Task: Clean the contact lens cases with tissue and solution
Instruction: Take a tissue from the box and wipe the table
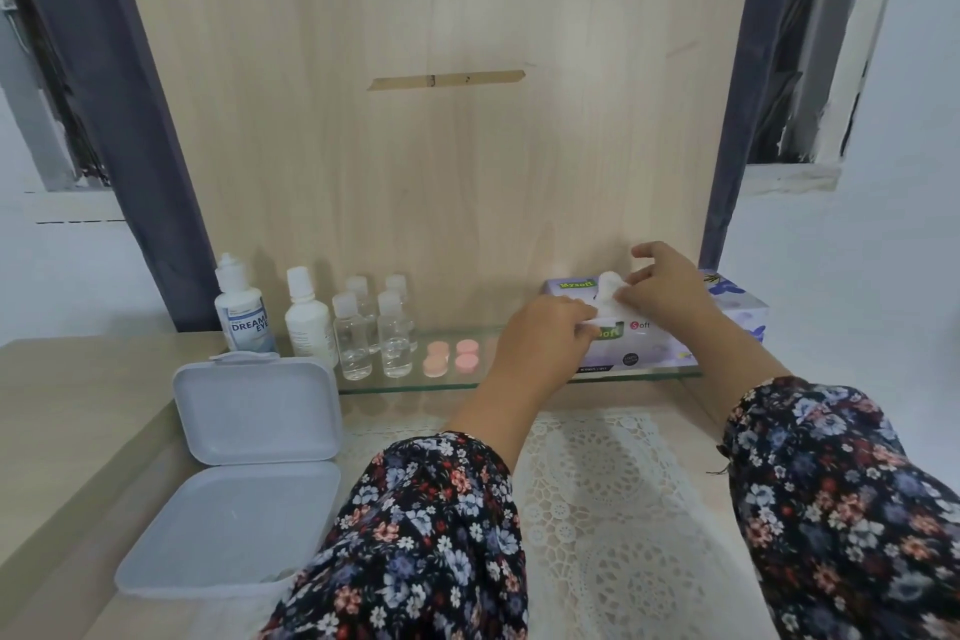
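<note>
We have a single head-worn view, looking forward and down from close above the counter. It faces the wooden back panel, with the glass shelf along the counter's far edge.

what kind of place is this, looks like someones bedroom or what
Probably a home vanity or dressing corner, not a lab: a glass shelf against a wood panel carries lens solution bottles and a tissue box, with a lace mat below.
</note>
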`<state>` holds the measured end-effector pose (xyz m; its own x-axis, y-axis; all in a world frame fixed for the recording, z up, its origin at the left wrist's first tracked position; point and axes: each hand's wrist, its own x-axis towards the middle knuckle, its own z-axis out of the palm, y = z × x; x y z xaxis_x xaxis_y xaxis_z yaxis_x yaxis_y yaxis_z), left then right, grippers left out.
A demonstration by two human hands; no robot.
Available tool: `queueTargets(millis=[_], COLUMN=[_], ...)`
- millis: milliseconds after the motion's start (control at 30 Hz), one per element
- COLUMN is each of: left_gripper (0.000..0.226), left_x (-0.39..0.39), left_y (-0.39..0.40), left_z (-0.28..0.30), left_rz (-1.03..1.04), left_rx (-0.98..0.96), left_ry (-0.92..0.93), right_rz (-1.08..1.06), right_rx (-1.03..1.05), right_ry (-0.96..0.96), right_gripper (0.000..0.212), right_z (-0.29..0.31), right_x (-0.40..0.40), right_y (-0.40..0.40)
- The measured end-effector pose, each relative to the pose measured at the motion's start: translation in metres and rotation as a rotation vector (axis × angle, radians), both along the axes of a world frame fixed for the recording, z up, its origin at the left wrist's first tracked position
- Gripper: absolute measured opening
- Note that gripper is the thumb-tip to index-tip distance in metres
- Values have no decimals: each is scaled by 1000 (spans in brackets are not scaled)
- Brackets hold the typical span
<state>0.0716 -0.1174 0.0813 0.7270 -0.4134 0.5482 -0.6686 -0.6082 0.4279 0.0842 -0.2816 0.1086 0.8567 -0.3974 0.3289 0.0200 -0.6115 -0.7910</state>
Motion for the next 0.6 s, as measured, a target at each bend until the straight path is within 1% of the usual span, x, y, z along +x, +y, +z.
queueTargets(millis=[133, 233, 333, 433, 500, 533, 600], left_gripper=[24, 26, 27, 28, 26, 26, 29], left_x=[-2, -3, -3, 2, 0, -6, -28], left_y=[0, 0, 0, 3, 8, 12, 23], left_z=[2, 3, 2, -1, -3, -3, -1], left_rz=[4, 1, -12, -83, -140, -156, -184], left_rx=[32, 23, 40, 41, -66, -169, -465], left_ry=[15, 27, 32, 84, 136, 157, 215], right_rz=[-46, -62, -43, 5, 55, 80, 128], right_rx=[45, 170, 276, 362, 428, 466, 547], right_ry=[-157, -331, -541, -644, -630, -616, -576], right_gripper=[26, 22, 10, 7, 11, 14, 18], right_z=[-1, 1, 4, 9, 10, 9, 1], right_x=[-2, -8, -21, -35, -43, -47, -57], right_y=[-1, 2, 10, 26, 39, 46, 60])
